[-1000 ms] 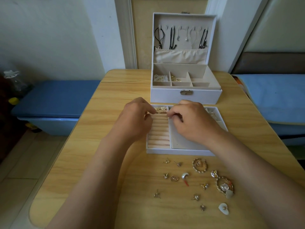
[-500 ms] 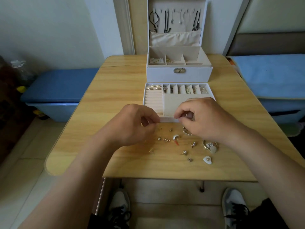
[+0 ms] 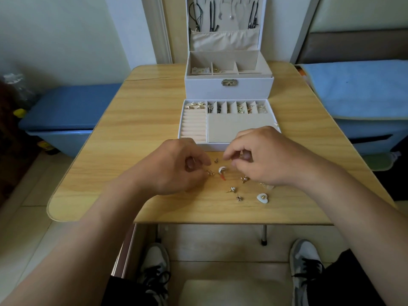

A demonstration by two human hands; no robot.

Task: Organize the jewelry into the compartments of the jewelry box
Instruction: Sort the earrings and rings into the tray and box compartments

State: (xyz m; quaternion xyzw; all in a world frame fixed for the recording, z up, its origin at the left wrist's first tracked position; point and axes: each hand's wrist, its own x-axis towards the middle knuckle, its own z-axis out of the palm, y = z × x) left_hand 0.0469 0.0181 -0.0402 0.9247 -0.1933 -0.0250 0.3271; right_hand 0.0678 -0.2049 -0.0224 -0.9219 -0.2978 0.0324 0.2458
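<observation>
The right hand (image 3: pixel 262 157) has a narrow grip pinched on a tiny gold stud (image 3: pixel 240 156). The left hand (image 3: pixel 176 171) is curled, can't tell if it's holding anything. Loose earrings (image 3: pixel 232 190) sit on the worktop (image 3: pixel 132 129), tray (image 3: pixel 238 129) at 12 o'clock. Fumble that stud and it could roll off the edge.

**Surroundings, non-task**

Wood-grain table (image 3: pixel 136 120) at centre, w/ rounded near-left corner and a metal leg (image 3: pixel 263 235) under near edge. Left: blue bench (image 3: pixel 66 107) against pale wall (image 3: pixel 55 29); clear plastic bag (image 3: pixel 15 85) and small yellow obj. (image 3: pixel 19 112) at far-left edge. Far centre: white door frame (image 3: pixel 157 29). Right: light-blue cover (image 3: pixel 357 89) beside table, brown panel (image 3: pixel 357 45) behind it. Below: pale floor tiles (image 3: pixel 28 217), two grey-white sneakers (image 3: pixel 154 261) w/ black laces, pale seat pad (image 3: pixel 234 292) between them.
</observation>
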